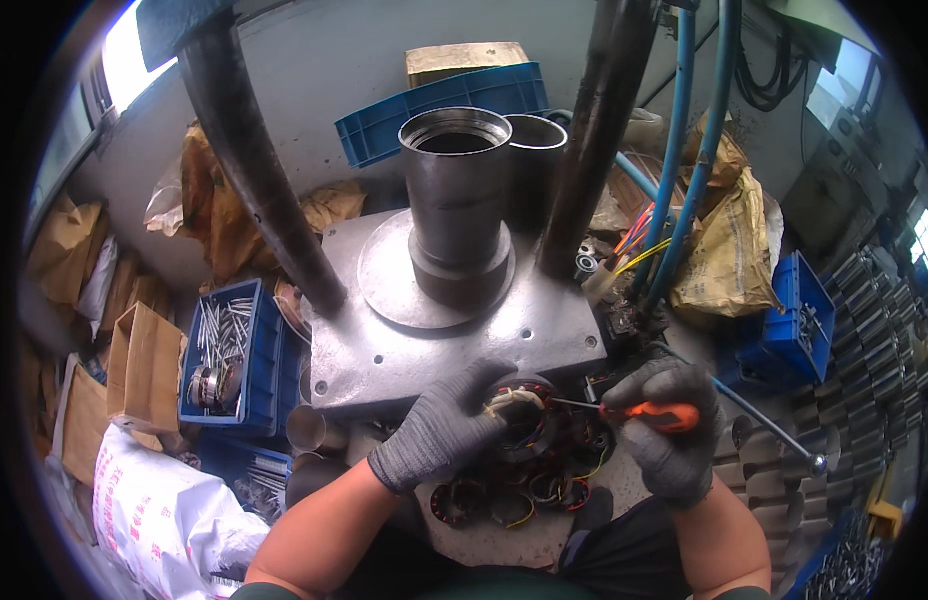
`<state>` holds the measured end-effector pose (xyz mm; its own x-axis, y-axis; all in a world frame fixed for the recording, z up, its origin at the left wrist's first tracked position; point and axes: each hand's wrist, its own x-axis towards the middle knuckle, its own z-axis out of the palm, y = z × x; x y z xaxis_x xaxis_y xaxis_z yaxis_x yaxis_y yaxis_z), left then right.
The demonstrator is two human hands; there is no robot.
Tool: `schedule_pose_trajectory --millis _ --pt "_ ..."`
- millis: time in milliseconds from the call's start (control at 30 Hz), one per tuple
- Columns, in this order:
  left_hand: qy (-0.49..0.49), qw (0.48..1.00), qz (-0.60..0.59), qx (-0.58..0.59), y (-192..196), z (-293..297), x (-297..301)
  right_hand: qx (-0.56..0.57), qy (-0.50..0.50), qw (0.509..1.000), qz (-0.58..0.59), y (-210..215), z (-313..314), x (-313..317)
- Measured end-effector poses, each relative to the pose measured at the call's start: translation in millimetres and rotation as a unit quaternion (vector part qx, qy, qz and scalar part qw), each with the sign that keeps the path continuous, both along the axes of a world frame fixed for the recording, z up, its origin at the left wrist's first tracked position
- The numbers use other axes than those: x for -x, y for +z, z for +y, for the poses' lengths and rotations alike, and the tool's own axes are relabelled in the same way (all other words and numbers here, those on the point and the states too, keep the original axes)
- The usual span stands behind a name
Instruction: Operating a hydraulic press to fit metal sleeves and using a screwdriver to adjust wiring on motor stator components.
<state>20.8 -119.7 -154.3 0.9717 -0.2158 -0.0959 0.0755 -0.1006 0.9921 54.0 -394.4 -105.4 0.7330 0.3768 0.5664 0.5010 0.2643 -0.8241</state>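
Observation:
Grey knitted gloves cover both my hands. My left hand (pixel 449 420) is closed around a motor stator (pixel 525 405), a ring with wound wire and pale lacing, held just in front of the press table. In my right hand (pixel 672 430) is a screwdriver with an orange-red and black handle (pixel 664 416). Its thin shaft points left and reaches the stator's right side; whether the tip touches the windings is too small to tell. Below, several more stators (pixel 511 503) with red, yellow and dark wires lie on the floor between my legs.
A metal press table (pixel 454 365) carries a hollow steel cylinder (pixel 454 200) between two dark columns (pixel 259 180). Blue bins (pixel 254 370) of metal rods stand left, near a white sack (pixel 154 510). A long ball-ended lever (pixel 774 430) juts out right, by stacked metal cylinders (pixel 864 350).

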Motion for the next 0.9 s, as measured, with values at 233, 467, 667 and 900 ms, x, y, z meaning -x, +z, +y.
schedule_pose_trajectory --millis 233,467,667,900 --pt "-0.023 0.996 0.038 0.075 7 -4 0 0.093 0.004 0.995 -0.038 -6 0 -1" --pt "-0.035 0.992 0.034 0.115 -2 -6 1 0.195 -0.038 0.964 -0.175 10 16 -4" --pt "-0.014 1.000 0.022 0.013 10 -15 8 0.208 -0.010 0.973 -0.096 14 6 -11" --pt "-0.056 0.998 0.001 0.033 9 -17 2 0.070 -0.052 0.996 0.027 13 -7 -8"
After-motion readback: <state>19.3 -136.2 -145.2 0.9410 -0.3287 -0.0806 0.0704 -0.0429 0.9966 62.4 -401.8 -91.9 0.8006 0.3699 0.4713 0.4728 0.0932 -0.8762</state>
